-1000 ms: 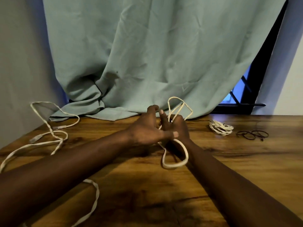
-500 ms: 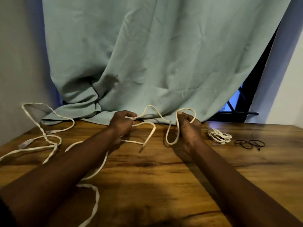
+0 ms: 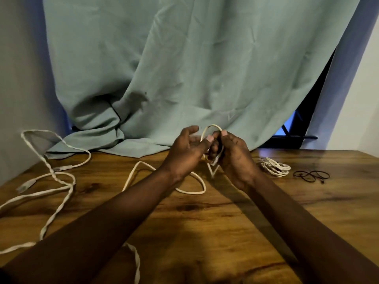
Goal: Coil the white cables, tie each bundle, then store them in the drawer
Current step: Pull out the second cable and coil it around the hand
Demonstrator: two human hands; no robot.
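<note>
Desk tidy-up, mid-coil: a loose cable (image 3: pixel 53 174) sprawls in twisted loops on the wooden desk (image 3: pixel 235 232) in front of the left end of the teal curtain (image 3: pixel 194 68). Its flat plug (image 3: pixel 25 185) lies out beyond the curtain's bunched hem.

In front of the curtain's middle, a person winds a second white cable (image 3: pixel 212 126). Slack from it curves across the desk beneath the left forearm, and a small loop stands up between the hands against the curtain's lowest folds. The left hand (image 3: pixel 187 149) lays its thumb against that loop. Its other fingers are blurred and half spread, so whether it truly pinches the cord cannot be told. The right hand (image 3: pixel 231 154) is curled tight round the gathered turns, with a short bend of cord poking out below the fist.

Under the curtain's right edge lies a coiled bundle (image 3: pixel 274 167), already wound. Just past it sit a few black bands (image 3: pixel 311 175), probably the ties. No drawer is in view.

The cord looks light, thin and limp, yet a little springy. The turns will likely spring apart unless they are held where they cross, so that crossing is the place to grip. The stiffer plug ends, probably the most fragile parts, are best left free and unbent.
</note>
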